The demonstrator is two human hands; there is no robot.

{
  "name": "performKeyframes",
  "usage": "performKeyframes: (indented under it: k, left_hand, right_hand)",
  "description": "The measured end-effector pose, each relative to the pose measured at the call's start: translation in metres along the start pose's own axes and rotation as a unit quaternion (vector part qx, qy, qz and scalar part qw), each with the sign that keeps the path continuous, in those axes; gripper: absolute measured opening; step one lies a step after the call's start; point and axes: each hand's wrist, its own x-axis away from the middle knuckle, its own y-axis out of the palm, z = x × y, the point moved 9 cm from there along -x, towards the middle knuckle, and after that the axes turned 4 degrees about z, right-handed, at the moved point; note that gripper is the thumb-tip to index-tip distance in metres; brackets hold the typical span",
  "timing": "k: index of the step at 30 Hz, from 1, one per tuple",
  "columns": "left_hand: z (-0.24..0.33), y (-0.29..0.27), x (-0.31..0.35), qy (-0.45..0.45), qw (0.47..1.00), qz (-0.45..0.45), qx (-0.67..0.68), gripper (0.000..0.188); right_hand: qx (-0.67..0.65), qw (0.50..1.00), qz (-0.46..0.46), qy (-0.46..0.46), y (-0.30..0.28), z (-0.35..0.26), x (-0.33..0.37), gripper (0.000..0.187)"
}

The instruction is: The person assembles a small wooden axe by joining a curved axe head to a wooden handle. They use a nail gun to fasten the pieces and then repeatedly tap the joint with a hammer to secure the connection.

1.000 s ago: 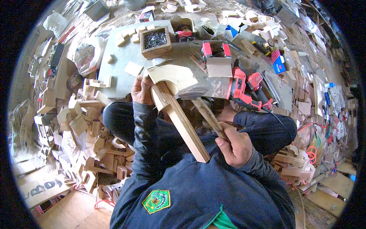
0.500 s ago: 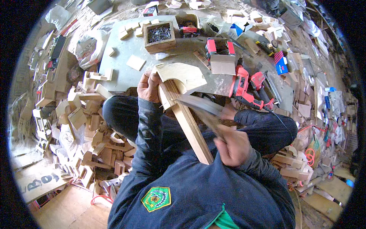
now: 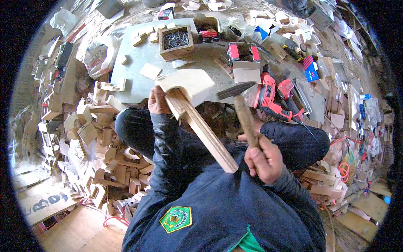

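Observation:
My left hand [image 3: 158, 101] grips the far end of a wooden piece, where a long pale bar [image 3: 205, 130] meets a curved board [image 3: 191, 83] with a rounded cutout. The bar slants back toward my body, its near end close to my shirt. In my right hand [image 3: 264, 158] is a hammer [image 3: 245, 115], held by its wooden handle. Its dark pointed head is raised to the right of the wooden piece, apart from it. The fingers of my left hand are partly hidden behind the wood.
On the grey board [image 3: 136, 90] stand a wooden box of nails [image 3: 176, 39], a red-black carton [image 3: 245, 63] and a white bottle [image 3: 179, 64]. A red power drill [image 3: 266, 94] lies at right, its cord crossing my knee. Piled wooden pieces [image 3: 88, 130] crowd the left.
The hammer has swung away from the wooden bar to the right, its head now clear of it. The wooden piece has turned and shifted slightly left at its far end.

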Motion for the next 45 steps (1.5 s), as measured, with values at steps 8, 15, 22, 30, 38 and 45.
performKeyframes:
  k: [8,15,22,30,38,45]
  left_hand:
    - [0.089,0.033,0.022,0.236,0.968,0.089,0.001,0.035]
    - [0.12,0.065,0.041,0.272,0.96,0.058,0.015,0.036]
    - [0.122,0.06,0.04,0.275,0.959,0.064,0.012,0.037]
    - [0.122,0.06,0.034,0.266,0.963,0.035,0.029,0.039]
    - [0.116,0.063,0.036,0.264,0.964,0.036,0.012,0.035]
    - [0.117,0.06,0.031,0.265,0.963,0.026,-0.032,0.033]
  right_hand:
    - [-0.291,0.934,-0.068,0.198,0.021,0.008,-0.017,0.037]
    - [-0.201,0.952,-0.14,0.183,0.037,-0.005,-0.021,0.043]
    - [-0.245,0.956,-0.049,0.152,0.024,-0.003,-0.026,0.043]
    - [-0.204,0.969,-0.035,0.132,0.014,-0.002,-0.029,0.036]
    - [-0.264,0.952,0.033,0.149,0.01,0.005,-0.028,0.041]
    - [-0.296,0.945,0.053,0.125,0.004,0.005,-0.029,0.045]
